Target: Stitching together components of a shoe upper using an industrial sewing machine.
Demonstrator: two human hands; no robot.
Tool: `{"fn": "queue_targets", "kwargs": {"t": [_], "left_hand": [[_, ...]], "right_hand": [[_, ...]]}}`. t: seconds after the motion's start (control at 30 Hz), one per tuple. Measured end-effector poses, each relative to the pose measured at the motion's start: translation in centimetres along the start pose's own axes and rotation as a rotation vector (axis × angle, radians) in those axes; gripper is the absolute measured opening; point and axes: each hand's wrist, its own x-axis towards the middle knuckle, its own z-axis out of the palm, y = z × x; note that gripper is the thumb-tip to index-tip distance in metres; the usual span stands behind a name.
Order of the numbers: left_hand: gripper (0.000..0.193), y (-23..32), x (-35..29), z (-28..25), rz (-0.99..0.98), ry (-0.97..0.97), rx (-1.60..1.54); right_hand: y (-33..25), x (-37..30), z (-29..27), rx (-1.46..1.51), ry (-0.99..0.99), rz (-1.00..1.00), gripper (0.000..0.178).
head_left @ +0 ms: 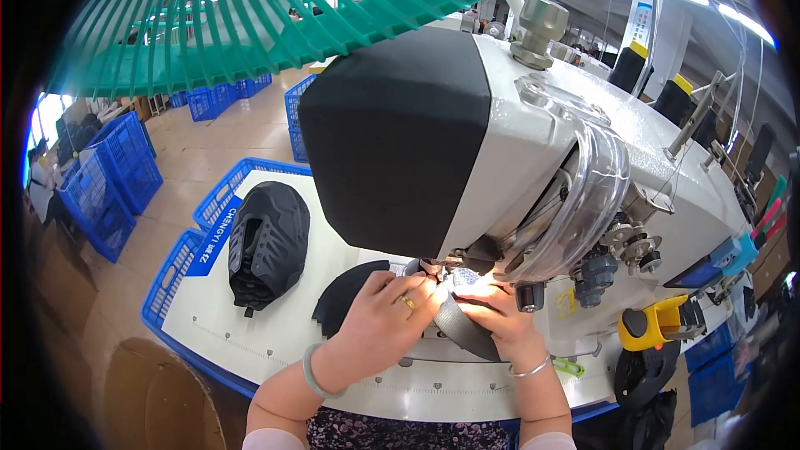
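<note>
Both my hands are at the needle area of a white and black sewing machine (483,142), on a curved dark grey fabric piece (460,325). My left hand (390,317), with a ring and a pale bangle, has its fingers bent and pressed together on the fabric's left edge beside the needle. My right hand (502,321), with a silver bracelet, grips the right side, thumb and fingers round its edge. Their fingertips are partly washed out by the machine's lamp. Just left of my left hand lie black curved pieces (352,290). A stack of black shoe uppers (271,242) sits farther left.
The white worktable (217,337) has a blue crate (171,279) along its left side. A yellow holder (658,322) and a green-handled tool (569,367) are at the right. Overhead is a green slatted cover (275,17). A cardboard box (158,400) stands at lower left.
</note>
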Motion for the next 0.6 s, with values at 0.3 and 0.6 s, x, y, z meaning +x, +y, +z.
{"fn": "queue_targets", "kwargs": {"t": [0.3,0.6], "left_hand": [[0.027,-0.2,0.2,1.1,-0.228,0.173,-0.284],[0.031,0.6,-0.5,0.8,-0.141,0.099,-0.074]], "right_hand": [[-0.7,-0.5,-0.2,-0.047,-0.074,0.046,0.054],[-0.9,0.2,-0.5,0.032,-0.077,0.069,0.043]]}}
